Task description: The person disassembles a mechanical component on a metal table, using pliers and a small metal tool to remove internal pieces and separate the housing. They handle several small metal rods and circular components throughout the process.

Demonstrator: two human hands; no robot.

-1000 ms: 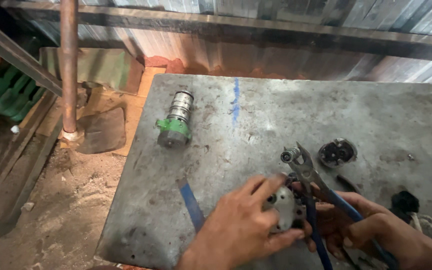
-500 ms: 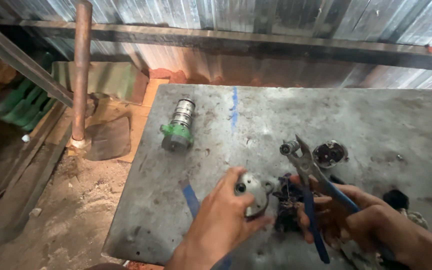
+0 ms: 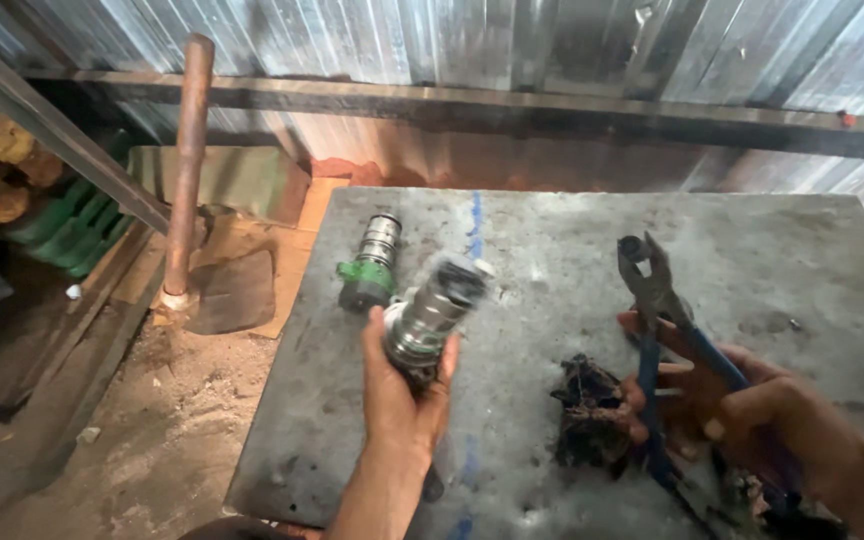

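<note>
Grey metal sheeting tops the counter [image 3: 572, 250], and above it the left hand [image 3: 402, 395] is closed around a silvery cylindrical motor part [image 3: 434, 312], lifted clear of the surface and blurred. The part juts up and to the right out of the fist, its dark end uppermost. The right hand [image 3: 742, 410] grips blue-handled pliers [image 3: 657, 290] by the handles, their nose raised and holding nothing, well apart from the cylinder. Just left of that hand a black, greasy piece [image 3: 587, 415] lies on the counter. A second similar cylinder with a green base [image 3: 370, 265] lies further back, beside the lifted one. By the look of it, the assembly is already pulled apart; the silvery part is out and in hand, while the dirty pieces wait untouched.
</note>
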